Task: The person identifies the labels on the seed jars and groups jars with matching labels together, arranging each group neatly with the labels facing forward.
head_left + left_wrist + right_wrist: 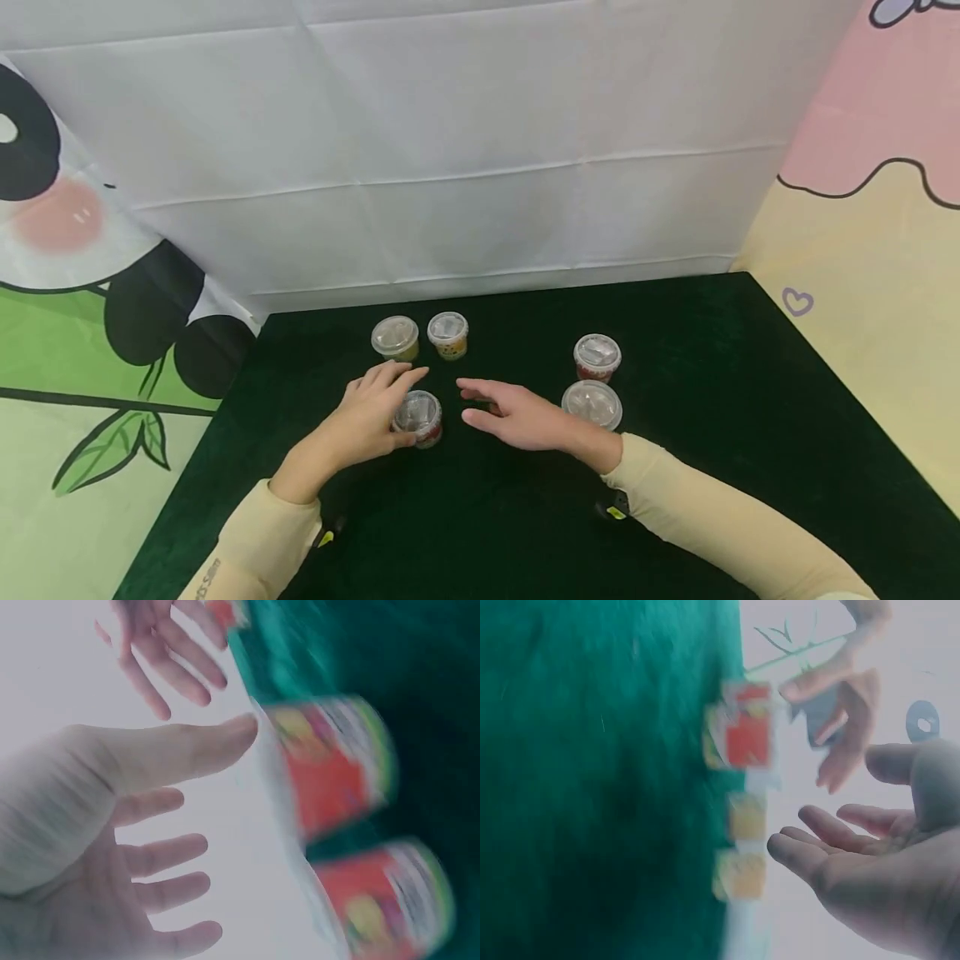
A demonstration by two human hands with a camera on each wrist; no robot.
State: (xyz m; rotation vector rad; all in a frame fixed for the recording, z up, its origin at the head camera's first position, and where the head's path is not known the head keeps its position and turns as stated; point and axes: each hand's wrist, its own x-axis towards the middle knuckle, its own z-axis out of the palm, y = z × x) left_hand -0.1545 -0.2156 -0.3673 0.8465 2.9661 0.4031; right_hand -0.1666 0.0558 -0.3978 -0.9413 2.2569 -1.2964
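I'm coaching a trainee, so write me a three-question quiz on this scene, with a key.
1. Which is nearer the small, round, red-sided plastic cup with a translucent lid, left of centre in the head view: the bare left hand or the bare right hand?
2. True or false: the right hand is gripping a cup.
3. What colour is the cloth under the cups?
A) Bright red
B) Dark green
C) White

Key:
1. The left hand.
2. False; its fingers are open and hold nothing.
3. B
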